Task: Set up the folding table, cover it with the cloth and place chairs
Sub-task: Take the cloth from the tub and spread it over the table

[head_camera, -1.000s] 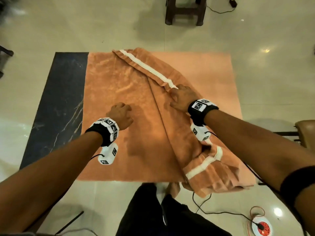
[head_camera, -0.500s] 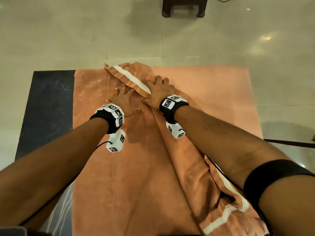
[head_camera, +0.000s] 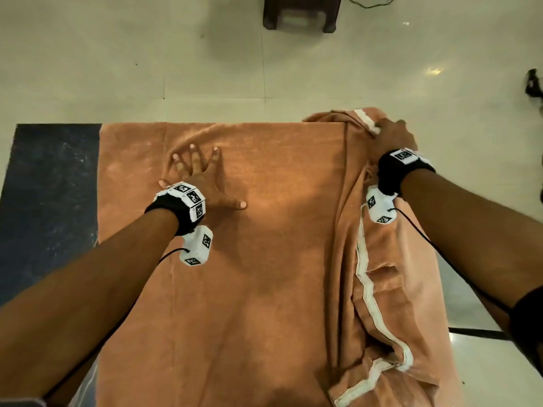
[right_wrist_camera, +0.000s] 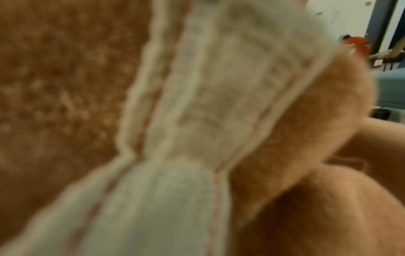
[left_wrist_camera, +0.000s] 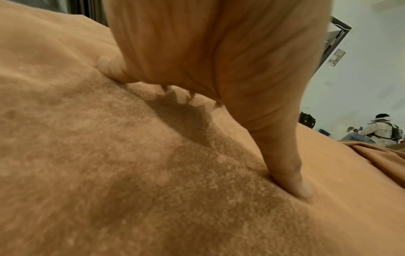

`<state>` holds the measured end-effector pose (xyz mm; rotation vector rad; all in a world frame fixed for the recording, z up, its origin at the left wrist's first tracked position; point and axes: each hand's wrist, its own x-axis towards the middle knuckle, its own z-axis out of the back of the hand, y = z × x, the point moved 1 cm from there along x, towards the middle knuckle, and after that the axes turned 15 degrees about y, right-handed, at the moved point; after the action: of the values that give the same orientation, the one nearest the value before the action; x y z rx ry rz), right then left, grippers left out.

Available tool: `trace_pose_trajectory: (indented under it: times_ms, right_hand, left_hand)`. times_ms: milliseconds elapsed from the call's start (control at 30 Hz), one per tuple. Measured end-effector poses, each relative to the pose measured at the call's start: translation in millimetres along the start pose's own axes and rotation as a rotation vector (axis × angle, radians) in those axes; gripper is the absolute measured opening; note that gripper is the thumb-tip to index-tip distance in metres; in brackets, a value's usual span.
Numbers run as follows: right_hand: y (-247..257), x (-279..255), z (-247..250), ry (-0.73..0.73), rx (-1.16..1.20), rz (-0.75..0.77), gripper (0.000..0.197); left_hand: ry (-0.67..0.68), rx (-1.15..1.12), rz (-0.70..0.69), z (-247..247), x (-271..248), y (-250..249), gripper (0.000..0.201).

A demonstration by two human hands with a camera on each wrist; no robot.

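Note:
An orange fleecy cloth (head_camera: 279, 274) with a white border lies over most of the dark folding table (head_camera: 50, 186), whose left strip shows bare. My left hand (head_camera: 199, 171) presses flat on the cloth with fingers spread; the left wrist view shows the thumb (left_wrist_camera: 291, 173) sinking into the cloth (left_wrist_camera: 109, 173). My right hand (head_camera: 390, 136) grips the bunched far right edge of the cloth at its white border (head_camera: 368, 124). That border (right_wrist_camera: 197, 121) fills the right wrist view, blurred. A folded ridge with white trim (head_camera: 367, 289) runs down the right side.
A dark wooden stool (head_camera: 299, 13) stands on the pale tiled floor (head_camera: 147, 54) beyond the table. A cable (head_camera: 367, 2) trails near it. A dark object (head_camera: 533, 86) sits at the right edge. A thin black bar (head_camera: 476, 332) lies by the floor at lower right.
My right hand has carried the cloth's bordered fold from the middle out to the far right corner. My left hand has slid a little outward and flattened, fingers spread, on the cloth.

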<state>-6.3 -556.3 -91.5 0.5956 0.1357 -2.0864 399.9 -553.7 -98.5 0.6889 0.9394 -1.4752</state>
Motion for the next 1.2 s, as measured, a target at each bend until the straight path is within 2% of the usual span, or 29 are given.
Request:
trace_pose_trajectory:
  times_ms: [67, 200, 333, 700, 900, 1000, 1100, 1200]
  right_hand:
    - [6.0, -13.4, -2.3, -0.016, -0.003, 0.076, 0.042]
    - [37.1, -45.4, -20.2, -0.023, -0.032, 0.327, 0.041]
    - [67.1, -67.9, -43.6, 0.060, -0.080, 0.503, 0.041]
    - [195.5, -110.7, -93.9, 0.240, -0.070, 0.667, 0.052]
    - [279.3, -134.3, -130.5, 0.291, -0.182, 0.773, 0.045]
    - [308.2, -142.2, -139.0, 0.309, -0.169, 0.792, 0.042]
    - [317.4, -143.2, -136.4, 0.324, -0.108, 0.802, 0.045]
    - [310.8, -144.6, -137.7, 0.346, -0.061, 0.802, 0.051]
  left_hand:
    - [-0.002, 0.006, -0.014, 3.9, 1.1, 3.6, 0.150]
    - [0.004, -0.015, -0.029, 13.6, 8.8, 22.3, 0.155]
    - [-0.019, 0.009, -0.028, 19.9, 15.9, 54.8, 0.151]
    - [-0.077, -0.008, 0.054, 44.5, 9.4, 174.3, 0.144]
    - [-0.136, -0.017, 0.113, 69.4, 4.1, 265.4, 0.144]
    - [-0.170, -0.045, 0.147, 70.8, 1.9, 291.3, 0.143]
    - [-0.273, -0.083, 0.175, 61.0, -7.0, 292.0, 0.125]
    - [-0.492, -0.076, 0.047, 29.5, -21.3, 273.9, 0.081]
